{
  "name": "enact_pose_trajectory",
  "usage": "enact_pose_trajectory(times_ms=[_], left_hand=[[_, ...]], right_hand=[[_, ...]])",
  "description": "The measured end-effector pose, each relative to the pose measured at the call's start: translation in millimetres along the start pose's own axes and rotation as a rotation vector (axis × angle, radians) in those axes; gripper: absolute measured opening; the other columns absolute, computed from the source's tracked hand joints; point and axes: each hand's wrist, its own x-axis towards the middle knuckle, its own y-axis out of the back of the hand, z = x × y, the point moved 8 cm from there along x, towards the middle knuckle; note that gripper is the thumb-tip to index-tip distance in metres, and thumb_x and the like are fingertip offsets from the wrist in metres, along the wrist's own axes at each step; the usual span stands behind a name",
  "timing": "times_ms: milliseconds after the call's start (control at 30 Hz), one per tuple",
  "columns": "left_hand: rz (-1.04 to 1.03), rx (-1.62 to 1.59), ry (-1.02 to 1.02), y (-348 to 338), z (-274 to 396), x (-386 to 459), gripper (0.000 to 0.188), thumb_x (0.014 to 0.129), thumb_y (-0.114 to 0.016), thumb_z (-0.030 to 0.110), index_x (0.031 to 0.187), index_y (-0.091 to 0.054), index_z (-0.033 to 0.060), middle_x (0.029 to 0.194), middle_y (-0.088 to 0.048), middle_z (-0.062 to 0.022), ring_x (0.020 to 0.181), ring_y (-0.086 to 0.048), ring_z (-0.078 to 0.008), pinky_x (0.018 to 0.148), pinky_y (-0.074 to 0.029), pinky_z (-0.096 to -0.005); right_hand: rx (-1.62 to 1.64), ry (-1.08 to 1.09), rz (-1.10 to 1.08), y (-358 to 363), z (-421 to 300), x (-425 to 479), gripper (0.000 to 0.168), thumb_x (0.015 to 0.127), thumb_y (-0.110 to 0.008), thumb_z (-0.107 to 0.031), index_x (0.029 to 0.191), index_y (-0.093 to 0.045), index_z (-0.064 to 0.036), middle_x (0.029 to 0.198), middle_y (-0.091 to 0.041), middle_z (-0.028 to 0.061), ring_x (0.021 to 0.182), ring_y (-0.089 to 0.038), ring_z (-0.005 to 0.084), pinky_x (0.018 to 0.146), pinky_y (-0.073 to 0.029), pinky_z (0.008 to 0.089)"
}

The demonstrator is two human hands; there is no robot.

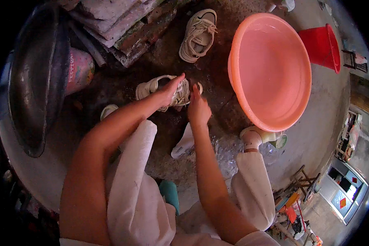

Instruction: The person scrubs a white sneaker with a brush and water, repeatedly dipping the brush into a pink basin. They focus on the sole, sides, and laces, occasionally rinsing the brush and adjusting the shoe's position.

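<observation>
My left hand [171, 89] grips a beige lace-up sneaker [150, 87], holding it over the wet ground with white suds or wet laces near the fingers. My right hand [199, 109] is closed beside the toe end of that shoe. A small pale-rimmed object [200, 88] shows at its fingertips; most of it is hidden, and I cannot make out its kind. Farther off, a second beige sneaker [200, 37] rests on the ground with its laces tied. A white insole [184, 144] lies below my right wrist, partly covered by it.
A large pink plastic basin [270, 73] stands at right, a red bucket [318, 47] behind it. At left, a black basin [33, 80] leans by a printed bucket [80, 70]. Stone slabs [101, 18] are stacked at the top. A teal object [169, 196] sits between my legs.
</observation>
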Motion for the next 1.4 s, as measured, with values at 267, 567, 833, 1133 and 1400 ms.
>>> enact_pose_trajectory(times_ms=[267,567,833,1133,1400], left_hand=[[-0.047,-0.008,0.038,3.5,1.0,-8.4,0.073,0.084,-0.048,0.061,0.129,-0.044,0.0045,0.128,-0.051,-0.0099,0.114,-0.05,-0.0208,0.096,-0.038,-0.0369],[-0.033,0.069,-0.069,-6.8,10.8,-9.8,0.068,0.085,-0.046,0.062,0.123,-0.05,0.0055,0.122,-0.056,-0.0102,0.109,-0.052,-0.0218,0.094,-0.04,-0.0382],[-0.138,0.037,-0.012,-9.3,-5.6,13.7,0.075,0.084,-0.046,0.064,0.13,-0.043,0.0051,0.129,-0.05,-0.0097,0.114,-0.049,-0.0229,0.096,-0.038,-0.0385],[-0.078,0.045,0.007,5.0,-2.0,7.1,0.078,0.084,-0.045,0.065,0.131,-0.041,0.0027,0.129,-0.049,-0.0103,0.116,-0.048,-0.0216,0.098,-0.037,-0.0366],[-0.002,0.128,-0.047,-8.0,7.7,-11.0,0.08,0.084,-0.044,0.064,0.136,-0.037,0.0035,0.138,-0.042,-0.0102,0.124,-0.04,-0.0219,0.103,-0.031,-0.0357]], right_hand=[[0.075,-0.129,-0.096,-8.8,3.0,-33.8,0.036,0.094,-0.044,-0.034,0.129,-0.047,-0.029,0.091,-0.063,0.0191,0.08,-0.063,0.0372,0.067,-0.05,0.0469],[0.073,-0.095,-0.019,-13.1,-1.4,7.1,0.035,0.093,-0.045,-0.034,0.128,-0.048,-0.029,0.094,-0.063,0.0183,0.081,-0.063,0.0359,0.067,-0.05,0.047],[0.037,-0.006,0.081,-6.8,4.8,8.0,0.04,0.093,-0.045,-0.029,0.133,-0.044,-0.029,0.082,-0.06,0.0185,0.067,-0.063,0.0372,0.057,-0.05,0.0463],[0.04,-0.113,-0.022,-6.4,5.0,-44.6,0.038,0.093,-0.046,-0.031,0.13,-0.046,-0.026,0.086,-0.062,0.0172,0.074,-0.063,0.0369,0.061,-0.05,0.0471],[0.023,-0.028,0.046,-12.1,4.2,-6.1,0.038,0.092,-0.048,-0.027,0.13,-0.046,-0.029,0.085,-0.06,0.0175,0.071,-0.063,0.0367,0.058,-0.05,0.047]])
